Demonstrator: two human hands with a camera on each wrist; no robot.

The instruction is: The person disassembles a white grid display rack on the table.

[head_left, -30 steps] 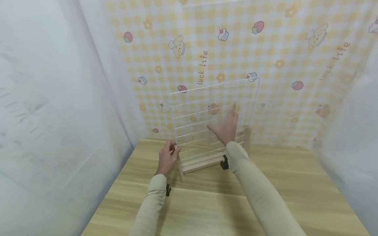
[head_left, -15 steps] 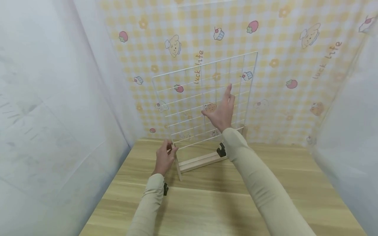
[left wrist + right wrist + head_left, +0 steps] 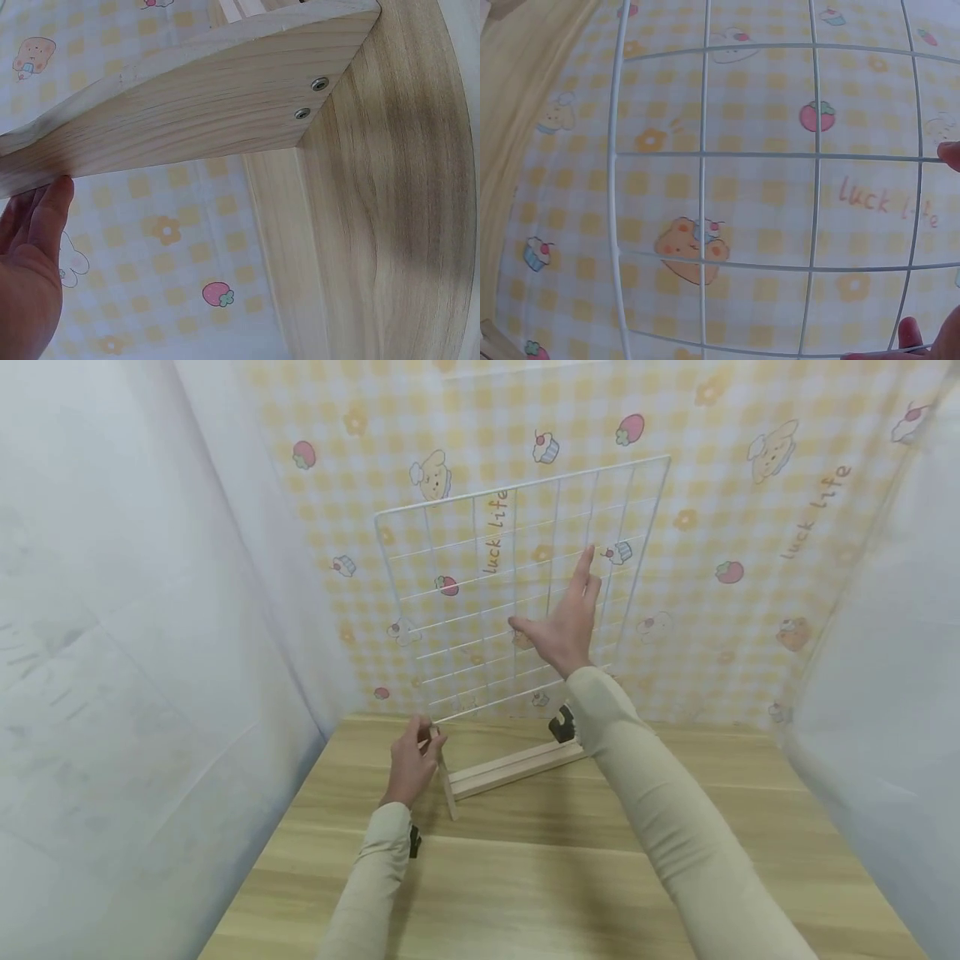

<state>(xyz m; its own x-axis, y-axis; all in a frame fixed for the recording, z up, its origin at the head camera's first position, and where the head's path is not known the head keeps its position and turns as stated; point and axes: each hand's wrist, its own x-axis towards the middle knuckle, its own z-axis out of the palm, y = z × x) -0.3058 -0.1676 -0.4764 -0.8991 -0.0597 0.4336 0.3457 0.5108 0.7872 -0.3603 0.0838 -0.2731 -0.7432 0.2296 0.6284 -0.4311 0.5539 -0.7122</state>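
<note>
A white wire grid panel stands up over a low wooden stand, its bottom edge above the base strip. My right hand grips the grid near its middle, thumb and fingers spread; in the right wrist view a thumb tip and other fingers show among the wires. My left hand pinches the upper end of the stand's left side piece. In the left wrist view that wooden side piece has two screws near its base, with my fingers against its edge. The stand's right end is hidden behind my right arm.
A yellow checked cloth with cartoon prints hangs behind the table. White sheets stand at the left and right. A black wrist mount sits under my right sleeve.
My right hand has raised the wire grid panel out from behind the stand, upward and toward the upright. The left hand has stayed at the wooden side piece.
</note>
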